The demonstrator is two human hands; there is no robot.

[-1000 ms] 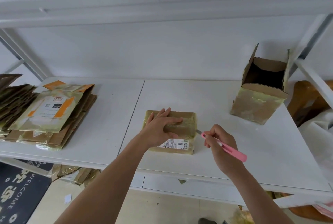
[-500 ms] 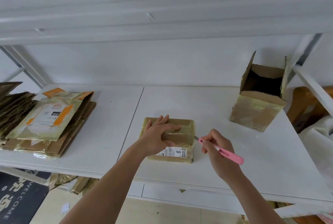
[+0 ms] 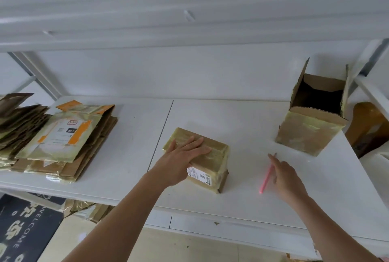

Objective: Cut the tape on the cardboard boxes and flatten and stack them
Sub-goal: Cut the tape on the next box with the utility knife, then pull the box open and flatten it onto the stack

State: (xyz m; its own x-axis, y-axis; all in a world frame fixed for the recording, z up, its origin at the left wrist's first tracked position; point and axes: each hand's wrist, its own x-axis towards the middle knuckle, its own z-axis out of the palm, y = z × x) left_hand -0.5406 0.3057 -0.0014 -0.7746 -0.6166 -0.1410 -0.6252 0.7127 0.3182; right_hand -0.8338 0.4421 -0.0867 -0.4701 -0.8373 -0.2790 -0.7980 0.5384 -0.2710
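Note:
A small cardboard box (image 3: 214,157) wrapped in yellowish tape lies on the white table (image 3: 237,122), turned at an angle, with a white label on its near side. My left hand (image 3: 182,156) rests flat on its top, fingers straight. To the right, a pink utility knife (image 3: 267,177) lies on the table with its blade pointing away. My right hand (image 3: 288,177) is beside it with fingers stretched out, touching or just off the handle. A stack of flattened boxes (image 3: 63,135) sits at the left.
An upright taped box (image 3: 309,133) with its top flaps open stands at the back right. More flattened cardboard (image 3: 19,118) lies at the far left edge. A brown object (image 3: 368,127) sits beyond the table's right end. A dark mat (image 3: 23,226) lies on the floor.
The right hand held the knife with its blade at the box's right side; now its fingers are stretched out and the knife lies on the table further right. The box has turned under my left hand.

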